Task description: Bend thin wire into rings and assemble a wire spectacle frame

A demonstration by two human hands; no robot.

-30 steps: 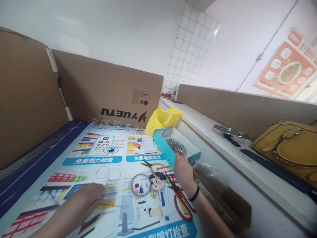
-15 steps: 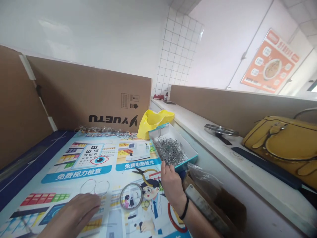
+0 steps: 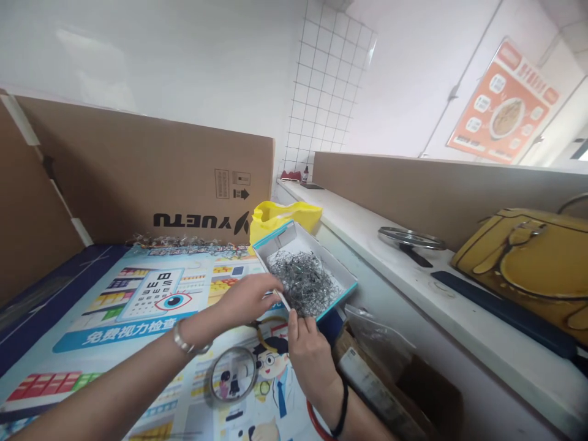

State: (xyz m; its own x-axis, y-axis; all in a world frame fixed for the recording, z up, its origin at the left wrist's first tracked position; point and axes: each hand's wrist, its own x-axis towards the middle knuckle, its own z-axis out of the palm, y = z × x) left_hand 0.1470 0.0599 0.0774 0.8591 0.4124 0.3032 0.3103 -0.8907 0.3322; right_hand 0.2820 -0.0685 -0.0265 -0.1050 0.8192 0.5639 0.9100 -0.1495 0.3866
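Observation:
A shallow box (image 3: pixel 331 254) with a turquoise rim and pale inside holds a tangled heap of thin metal wire pieces (image 3: pixel 303 282). My left hand (image 3: pixel 250 297) reaches across to the box's near left wall, its fingers over the rim and its thumb outside, closed on it. My right hand (image 3: pixel 310 349) grips the same wall close to the near corner, fingertips at the rim. The box looks tilted. Pliers (image 3: pixel 260 331) with yellowish handles lie partly hidden behind my hands. A roll of clear tape (image 3: pixel 233 375) lies on the printed sheet, left of my right hand.
A yellow bag (image 3: pixel 298 214) stands behind the box. Cardboard panels (image 3: pixel 138 165) wall the back and left. On the right ledge (image 3: pixel 349 214) are a round lid-like object (image 3: pixel 411 237) and a yellow handbag (image 3: pixel 528 257). Below it sits an open carton (image 3: pixel 390 392) with plastic.
My left hand has moved right, from above thin wire loops on the sheet to the box. The box has shifted left and tilted. My right hand stays at its near corner.

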